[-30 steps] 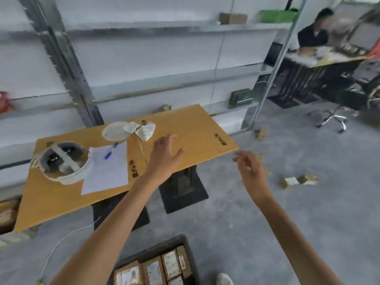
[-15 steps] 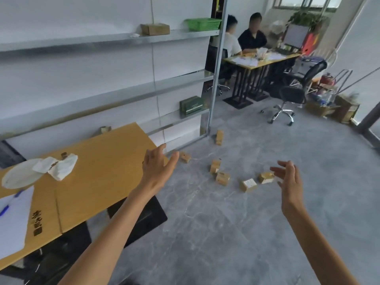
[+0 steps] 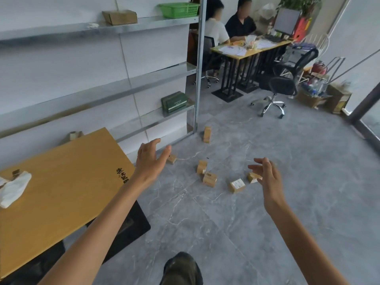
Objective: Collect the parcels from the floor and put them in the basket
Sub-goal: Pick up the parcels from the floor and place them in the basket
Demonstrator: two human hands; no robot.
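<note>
Left hand (image 3: pixel 151 161): fingers spread, holding nothing, touching nothing.
Right hand (image 3: pixel 268 178): fingers loosely extended, likewise empty.
Parcels (image 3: pixel 210 179): six, scattered on floor (image 3: pixel 267 223) ahead of both hands.
Farthest parcel (image 3: pixel 207 134): on end, long axis vertical, beside shelf post (image 3: pixel 198 79).

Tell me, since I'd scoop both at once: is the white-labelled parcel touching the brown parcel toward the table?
Apart. The head view shows bare grey floor between the white-labelled parcel and that brown parcel.
</note>
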